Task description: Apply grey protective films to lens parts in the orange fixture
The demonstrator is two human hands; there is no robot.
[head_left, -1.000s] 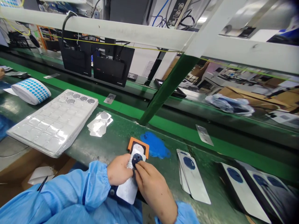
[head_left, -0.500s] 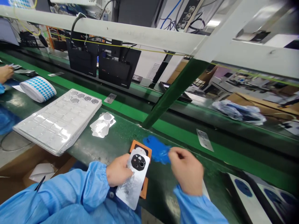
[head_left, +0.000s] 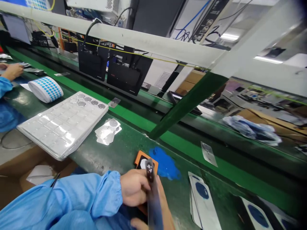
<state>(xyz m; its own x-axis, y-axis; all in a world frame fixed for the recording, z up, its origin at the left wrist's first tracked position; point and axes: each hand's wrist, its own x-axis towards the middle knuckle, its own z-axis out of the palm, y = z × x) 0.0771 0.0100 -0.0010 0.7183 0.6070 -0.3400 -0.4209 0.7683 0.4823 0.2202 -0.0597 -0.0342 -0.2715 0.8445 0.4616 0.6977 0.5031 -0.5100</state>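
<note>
A silvery phone back cover [head_left: 154, 201] with a dark camera area is turned almost edge-on, its lower part blurred. My left hand [head_left: 134, 188] is closed on its left side. Around the lower right of the cover is my right hand [head_left: 165, 204], fingers along the far side and thumb showing at the bottom left; the cover hides part of it. Just behind the cover, an orange fixture [head_left: 142, 155] with a dark and white inset rests on the green bench. Beside the fixture lies a heap of blue film pieces [head_left: 165, 163].
At left are a clear tray [head_left: 59, 124] with round parts, a roll of blue-dotted stickers [head_left: 49, 89] and another person's hand [head_left: 13, 71]. Stacked covers [head_left: 107, 131] lie mid-bench. More covers with blue film [head_left: 203, 204] lie at right. A green post [head_left: 187, 105] rises behind the bench.
My right hand has come from the blue film to the phone back cover. The cover has turned from face-up to nearly edge-on. The view has shifted, showing more covers at right.
</note>
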